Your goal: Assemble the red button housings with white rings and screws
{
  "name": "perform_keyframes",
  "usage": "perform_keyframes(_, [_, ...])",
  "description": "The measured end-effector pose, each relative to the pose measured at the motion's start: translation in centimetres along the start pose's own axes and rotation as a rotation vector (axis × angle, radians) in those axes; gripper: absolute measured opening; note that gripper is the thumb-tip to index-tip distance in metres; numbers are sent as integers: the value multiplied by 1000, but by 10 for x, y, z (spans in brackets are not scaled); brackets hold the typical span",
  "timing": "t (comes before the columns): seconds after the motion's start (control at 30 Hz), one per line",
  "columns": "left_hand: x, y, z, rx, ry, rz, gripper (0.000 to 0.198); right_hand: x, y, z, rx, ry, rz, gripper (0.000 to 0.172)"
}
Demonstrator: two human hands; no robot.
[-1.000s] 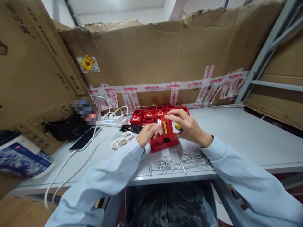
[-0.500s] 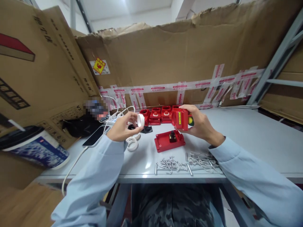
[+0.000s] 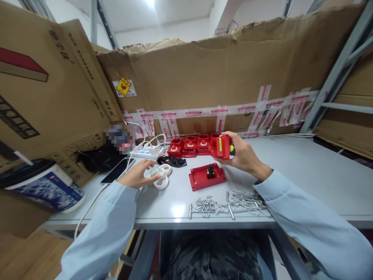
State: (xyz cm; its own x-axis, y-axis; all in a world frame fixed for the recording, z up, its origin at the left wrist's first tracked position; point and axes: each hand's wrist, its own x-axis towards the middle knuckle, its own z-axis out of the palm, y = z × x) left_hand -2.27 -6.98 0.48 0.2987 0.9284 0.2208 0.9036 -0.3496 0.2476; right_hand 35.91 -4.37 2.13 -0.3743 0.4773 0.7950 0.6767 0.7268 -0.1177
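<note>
My left hand [image 3: 140, 174] is low over the table with its thumb and fingers apart, beside a small group of white rings [image 3: 161, 182]. Its thumb tip reaches the rings; whether it touches one I cannot tell. My right hand [image 3: 243, 155] grips a red plastic housing [image 3: 220, 147] with a yellow label, raised above the table. A green and yellow part [image 3: 232, 150] shows at the housing's right side, partly behind my fingers. Below it lies a red base plate [image 3: 201, 180] carrying a black and brass-coloured block [image 3: 210, 171].
Several red housings [image 3: 190, 144] stand in a row near the cardboard wall. Black rubber pieces [image 3: 177, 161] lie before a white power strip [image 3: 150, 151]. Loose screws [image 3: 204, 203] and metal rods [image 3: 247, 200] are near the front edge. A phone [image 3: 115, 172] and a cup [image 3: 46, 186] are left.
My left hand has moved down and left from its raised spot, and the white ring it pinched is no longer held up. My right hand still holds the red housing.
</note>
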Motion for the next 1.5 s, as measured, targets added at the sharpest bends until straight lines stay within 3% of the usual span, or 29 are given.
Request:
perform_keyframes(0.13, [-1,36,-9,-53,169,219,43,0,3,-1,62,-48,97,78])
perform_keyframes(0.23, [11,75,-3,-95,176,400,37,1,3,-2,145,-36,108,81])
perform_keyframes(0.37, [44,117,20,-161,162,480,76,-2,0,0,233,18,55,83])
perform_keyframes(0.5, [70,140,38,-292,170,518,92,-5,-3,4,332,37,85,87])
perform_keyframes(0.57, [75,143,41,-327,169,534,88,-5,-3,4,383,-5,83,88])
perform_keyframes(0.67, [73,138,39,-294,157,495,79,-1,0,-2,465,-186,80,89])
perform_keyframes(0.73, [70,131,37,-240,105,430,78,3,6,-6,447,-302,145,66])
perform_keyframes(0.8, [68,125,35,-175,-1,360,79,4,14,-7,281,-367,250,44])
perform_keyframes(0.9, [65,123,37,-76,-146,312,75,0,27,-1,-110,-559,357,32])
perform_keyframes(0.97, [64,126,40,-42,-176,313,70,-6,35,7,-214,-684,379,24])
perform_keyframes(1.1, [61,128,49,-9,-159,311,69,-17,39,20,-252,-799,375,22])
perform_keyframes(1.27, [61,119,61,48,-120,297,76,-18,28,26,-277,-821,343,30])
perform_keyframes(1.37, [62,119,57,-10,-101,341,83,-17,24,24,-255,-822,323,34])
perform_keyframes(1.43, [58,121,46,-81,-23,415,75,-17,23,21,-228,-820,308,37])
perform_keyframes(1.5, [46,122,32,-137,117,515,51,-16,24,18,-204,-815,293,41])
